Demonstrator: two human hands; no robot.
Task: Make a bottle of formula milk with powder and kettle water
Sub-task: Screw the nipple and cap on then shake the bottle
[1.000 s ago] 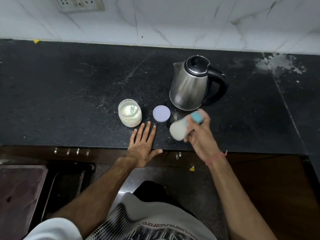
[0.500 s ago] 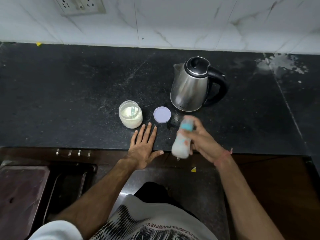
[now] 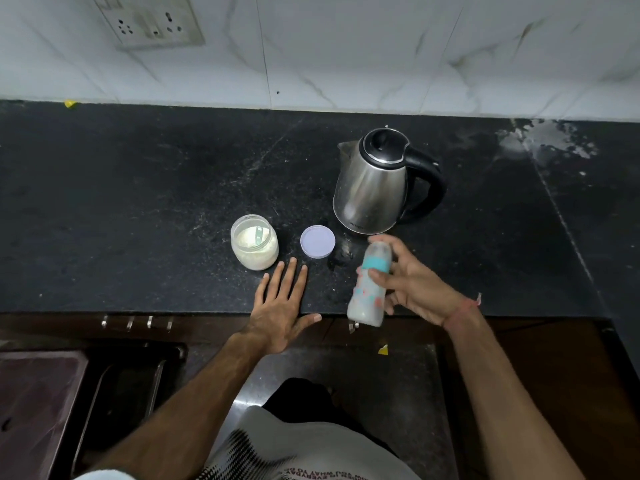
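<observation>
My right hand (image 3: 410, 282) grips a baby bottle (image 3: 369, 292) with a teal collar and a clear cap, filled with milky liquid, held above the counter's front edge with its top pointing away from me. My left hand (image 3: 281, 304) lies flat, fingers straight, on the black counter (image 3: 138, 209) near its front edge. An open glass jar of white powder (image 3: 254, 247) with a teal scoop inside stands just beyond my left fingers. Its pale lilac lid (image 3: 317, 241) lies to the right of it. A steel kettle (image 3: 375, 188) with a black handle stands behind the bottle.
A white marble-tiled wall with a socket plate (image 3: 152, 20) rises behind the counter. White stains (image 3: 547, 142) mark the counter's back right. Below the front edge are dark drawers with metal hooks (image 3: 136, 322) and an open drawer at the lower left.
My right hand has swung the bottle from a sideways tilt to a nearly upright pose, and it moved slightly right. My left hand has stayed flat on the counter.
</observation>
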